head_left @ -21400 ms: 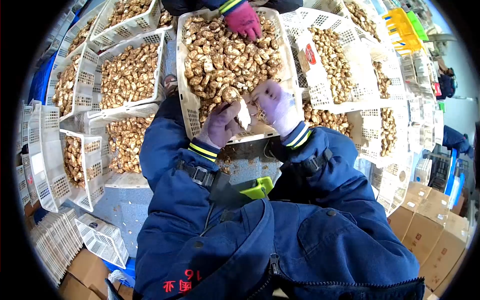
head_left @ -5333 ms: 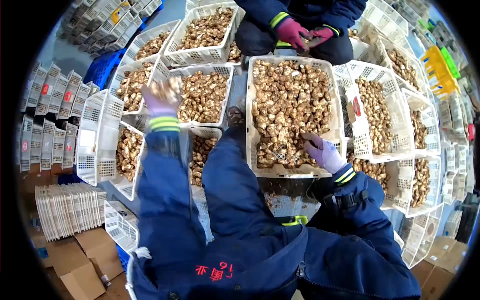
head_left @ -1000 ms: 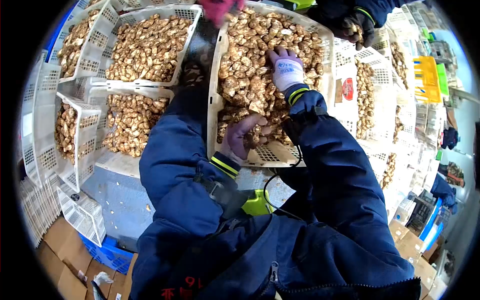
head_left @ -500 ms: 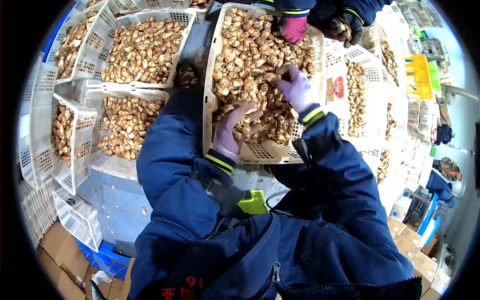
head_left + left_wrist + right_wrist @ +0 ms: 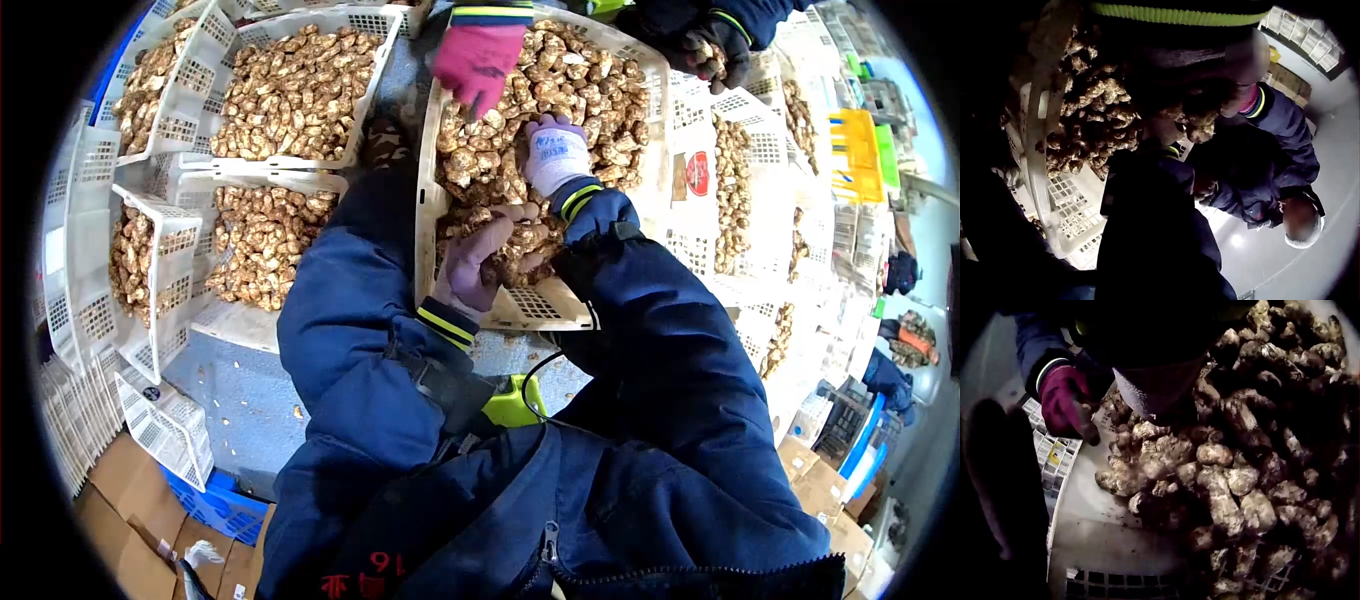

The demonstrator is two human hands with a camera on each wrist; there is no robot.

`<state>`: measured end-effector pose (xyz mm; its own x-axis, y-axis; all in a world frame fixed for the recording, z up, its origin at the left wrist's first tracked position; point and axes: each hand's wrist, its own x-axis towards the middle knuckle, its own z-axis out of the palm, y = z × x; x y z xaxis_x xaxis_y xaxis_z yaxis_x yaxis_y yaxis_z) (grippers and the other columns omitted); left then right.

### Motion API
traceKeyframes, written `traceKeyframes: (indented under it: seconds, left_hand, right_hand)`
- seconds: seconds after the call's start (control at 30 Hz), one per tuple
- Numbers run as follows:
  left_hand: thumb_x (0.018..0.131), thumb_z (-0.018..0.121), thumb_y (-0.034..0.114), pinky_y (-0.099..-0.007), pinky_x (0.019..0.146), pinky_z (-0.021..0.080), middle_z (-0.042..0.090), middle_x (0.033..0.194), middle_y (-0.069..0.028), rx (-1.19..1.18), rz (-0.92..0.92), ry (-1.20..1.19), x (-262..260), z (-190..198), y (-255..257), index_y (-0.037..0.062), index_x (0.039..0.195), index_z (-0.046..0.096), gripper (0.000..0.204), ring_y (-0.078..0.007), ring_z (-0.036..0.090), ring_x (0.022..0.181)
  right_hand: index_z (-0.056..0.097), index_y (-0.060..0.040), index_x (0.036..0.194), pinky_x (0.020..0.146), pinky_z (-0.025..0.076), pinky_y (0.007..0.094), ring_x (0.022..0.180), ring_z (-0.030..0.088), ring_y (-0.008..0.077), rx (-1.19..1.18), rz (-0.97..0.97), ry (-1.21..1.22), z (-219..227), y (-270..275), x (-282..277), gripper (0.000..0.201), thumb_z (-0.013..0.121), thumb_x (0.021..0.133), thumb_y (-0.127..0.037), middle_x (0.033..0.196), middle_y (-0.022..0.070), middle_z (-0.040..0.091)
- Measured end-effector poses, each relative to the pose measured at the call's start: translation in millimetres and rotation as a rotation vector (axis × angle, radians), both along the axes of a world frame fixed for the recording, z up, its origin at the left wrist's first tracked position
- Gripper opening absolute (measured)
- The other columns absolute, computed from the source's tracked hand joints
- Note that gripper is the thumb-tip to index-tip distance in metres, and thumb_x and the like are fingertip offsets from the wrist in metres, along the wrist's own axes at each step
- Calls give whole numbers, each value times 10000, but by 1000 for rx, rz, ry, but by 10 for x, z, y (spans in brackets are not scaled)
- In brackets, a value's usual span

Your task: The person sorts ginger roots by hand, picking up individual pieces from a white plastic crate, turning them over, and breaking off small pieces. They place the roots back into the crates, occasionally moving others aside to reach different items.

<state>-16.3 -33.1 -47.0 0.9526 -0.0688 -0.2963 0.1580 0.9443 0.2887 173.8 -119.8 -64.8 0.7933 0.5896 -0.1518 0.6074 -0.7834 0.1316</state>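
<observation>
Mushrooms (image 5: 540,90) fill the white crate (image 5: 428,210) in front of the person, heaped thickest toward its far end. Nearest, the left hand (image 5: 478,262) has its gloved fingers curled round a few at the crate's near edge. Best, I'd say, to keep that grasp loose so the caps don't bruise. Just beyond, the right hand (image 5: 553,152) presses palm-down into the heap; whether its fingers clasp anything I cannot tell. Farther off, another worker's pink-gloved hand (image 5: 476,62) reaches into the same crate, so picking well apart from it seems wise.
</observation>
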Motion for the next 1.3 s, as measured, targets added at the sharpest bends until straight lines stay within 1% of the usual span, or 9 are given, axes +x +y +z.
traceKeyframes:
  seconds: [0.1, 0.2, 0.37, 0.47, 0.53, 0.67, 0.93, 1.2, 1.3]
  left_hand:
    - [931, 554, 216, -440, 829, 550, 595, 1184, -112, 108, 18, 58, 7, -119, -2, 52, 1265, 519, 374, -270, 605, 1056]
    - [958, 484, 282, -392, 982, 465, 552, 1254, -99, 134, 50, 145, -6, -336, -53, 21, 1286, 504, 420, -202, 556, 1115]
    - [940, 528, 267, -323, 927, 494, 654, 1087, -89, 798, -75, 127, 9, -36, -17, -5, 1149, 628, 358, -197, 639, 960]
    - [919, 572, 222, -317, 852, 539, 648, 1107, -110, 269, 34, 122, -5, -409, -121, -18, 1153, 616, 338, -203, 657, 938]
    - [892, 611, 194, -334, 806, 570, 641, 1117, -135, 233, -7, 168, -17, 1, -76, -30, 1164, 604, 352, -216, 652, 969]
    - [904, 594, 153, -348, 818, 573, 621, 1163, -154, 148, -2, 133, -25, -256, -73, -32, 1221, 565, 368, -233, 641, 1005]
    - [930, 569, 158, -391, 846, 561, 617, 1181, -132, 191, 21, 86, -20, -297, -50, -27, 1251, 541, 372, -249, 645, 995]
    - [925, 570, 164, -393, 840, 557, 613, 1183, -112, 30, -24, -31, -41, -460, -27, 2, 1248, 546, 362, -236, 621, 1047]
    - [906, 594, 206, -395, 853, 548, 595, 1203, -112, 16, -42, 24, -37, -603, -45, 33, 1247, 538, 386, -243, 602, 1074]
  right_hand:
    - [645, -74, 945, 774, 475, 439, 908, 599, 333, 137, 9, 16, 81, -190, 54, 295, 606, 820, -337, 930, 155, 638]
    - [660, -39, 843, 696, 476, 430, 779, 616, 337, 700, -364, 463, 561, -344, -228, 173, 659, 783, -201, 820, 151, 646]
    - [668, -4, 881, 728, 481, 351, 799, 619, 257, 586, 358, 321, 1148, -358, -839, 171, 704, 761, -121, 851, 111, 637]
    - [690, -50, 949, 664, 484, 363, 744, 620, 259, 656, 362, 761, 1075, -474, -427, 248, 680, 804, -250, 863, 146, 650]
    - [687, -69, 1065, 859, 483, 325, 915, 639, 299, 848, -173, 1049, 905, -485, -185, 233, 611, 883, -193, 1018, 150, 657]
    - [630, -173, 1165, 863, 475, 412, 999, 596, 322, 152, 139, 156, 321, -185, 121, 335, 603, 835, -223, 1059, 135, 622]
    - [582, -115, 1064, 835, 464, 424, 1066, 559, 304, -208, 22, 100, 100, 65, -78, 319, 624, 809, -302, 1123, 132, 584]
    - [585, -156, 1112, 900, 409, 426, 1144, 511, 295, -11, 72, 111, -172, -162, -167, 333, 591, 781, -191, 1079, 87, 628]
    - [630, -141, 995, 821, 453, 437, 969, 582, 329, -8, 57, 104, -101, -108, -128, 217, 600, 785, -185, 917, 116, 641]
